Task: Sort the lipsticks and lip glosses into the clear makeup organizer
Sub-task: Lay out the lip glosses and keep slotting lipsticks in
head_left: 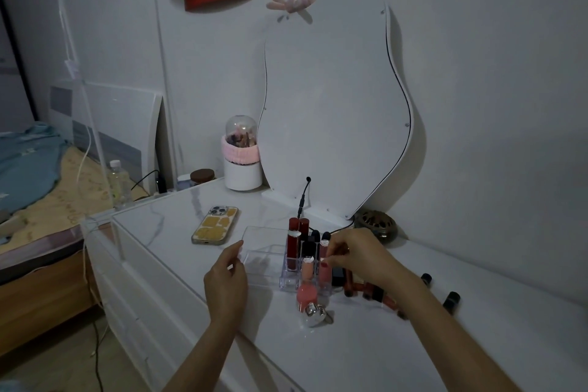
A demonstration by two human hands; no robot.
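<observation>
A pink lip gloss (324,267) stands upright in a front slot of the clear organizer (280,259), its long axis vertical and its cap at the top. The right hand (356,256) pinches it near the cap with thumb and fingertips, so the tube lies directly under those fingers and any seating push would run straight down. A peach gloss (307,269) stands in the slot just left of it, dark red tubes (297,240) behind. The left hand (226,280) rests at the organizer's left edge, fingers loosely curled, touching its wall; whether it truly grips is hard to tell. Right of the organizer, unsorted tubes (378,291) lie flat on the counter, nearer the right hand. A round pink gloss with a silver heart cap (310,304) lies just in front of the organizer.
</observation>
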